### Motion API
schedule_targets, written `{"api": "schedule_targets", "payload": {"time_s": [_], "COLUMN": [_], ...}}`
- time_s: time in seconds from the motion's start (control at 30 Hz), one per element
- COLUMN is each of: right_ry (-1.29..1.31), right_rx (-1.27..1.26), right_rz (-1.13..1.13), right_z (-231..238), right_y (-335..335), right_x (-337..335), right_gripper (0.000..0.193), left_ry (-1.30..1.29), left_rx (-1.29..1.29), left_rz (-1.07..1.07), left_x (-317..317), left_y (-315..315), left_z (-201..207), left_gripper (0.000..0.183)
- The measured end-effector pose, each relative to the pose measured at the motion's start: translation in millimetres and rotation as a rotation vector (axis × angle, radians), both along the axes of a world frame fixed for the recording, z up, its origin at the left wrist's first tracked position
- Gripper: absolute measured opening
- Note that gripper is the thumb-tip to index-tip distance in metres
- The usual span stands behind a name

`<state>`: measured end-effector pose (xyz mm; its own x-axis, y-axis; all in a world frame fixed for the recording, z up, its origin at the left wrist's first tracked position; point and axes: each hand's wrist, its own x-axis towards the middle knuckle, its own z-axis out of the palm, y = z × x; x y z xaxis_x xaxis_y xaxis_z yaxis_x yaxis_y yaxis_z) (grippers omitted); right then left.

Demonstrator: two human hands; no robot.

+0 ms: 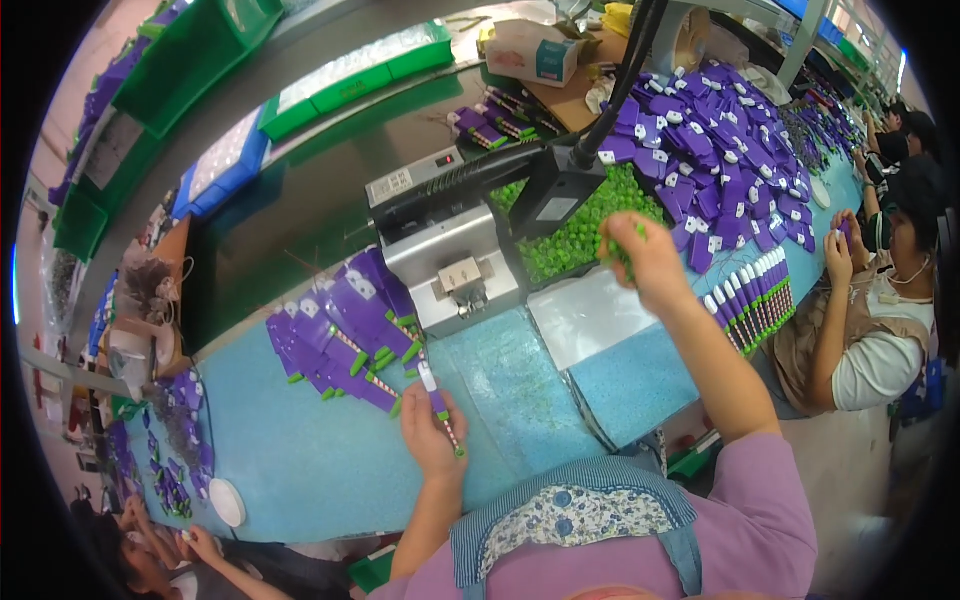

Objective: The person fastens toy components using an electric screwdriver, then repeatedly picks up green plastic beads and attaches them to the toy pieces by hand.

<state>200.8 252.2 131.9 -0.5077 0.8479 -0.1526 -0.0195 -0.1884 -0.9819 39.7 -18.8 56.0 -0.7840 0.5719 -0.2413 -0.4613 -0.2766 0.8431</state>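
Note:
My left hand is closed round a slim purple-and-white piece with a striped stem and a green end, just above the blue table mat. To the right, my right hand is raised at the near edge of a bin of small green caps, its fingers closed on some green caps. Left of my left hand lies a fanned heap of similar purple pieces with green ends. A silver bench machine with a small metal fixture stands between the heap and the bin.
A large pile of purple parts lies at the back right, beside a row of striped pieces. A black lamp arm hangs over the bin. Co-workers sit at right and lower left. A green tray stands behind.

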Motion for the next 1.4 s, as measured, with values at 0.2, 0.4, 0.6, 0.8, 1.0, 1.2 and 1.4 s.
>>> {"api": "schedule_targets", "payload": {"time_s": [0.2,0.4,0.6,0.8,1.0,1.2,1.4], "right_ry": [-0.053,-0.207,-0.497,-0.522,-0.458,-0.35,-0.093], "right_rx": [-0.069,0.967,1.301,1.272,1.276,1.211,1.044], "right_rz": [0.292,0.112,0.179,0.26,0.193,0.196,0.156], "right_z": [-32,-78,-82,-73,-75,-70,-45], "right_y": [-103,-125,-125,-125,-124,-121,-106], "right_x": [-33,-79,-85,-82,-82,-76,-59], "right_gripper": [0.02,0.015,0.02,0.033,0.035,0.026,0.021], "left_ry": [-0.034,-0.069,-0.109,-0.145,-0.134,-0.091,-0.103], "left_rx": [0.016,0.039,0.051,0.023,-0.001,-0.016,-0.017], "left_rz": [-0.094,-0.068,-0.08,-0.119,-0.114,-0.08,-0.084], "left_x": [5,5,3,2,0,2,2], "left_y": [4,-2,-2,-1,0,3,3], "left_z": [9,7,8,7,6,4,5], "left_gripper": [0.026,0.021,0.021,0.022,0.022,0.024,0.029]}}
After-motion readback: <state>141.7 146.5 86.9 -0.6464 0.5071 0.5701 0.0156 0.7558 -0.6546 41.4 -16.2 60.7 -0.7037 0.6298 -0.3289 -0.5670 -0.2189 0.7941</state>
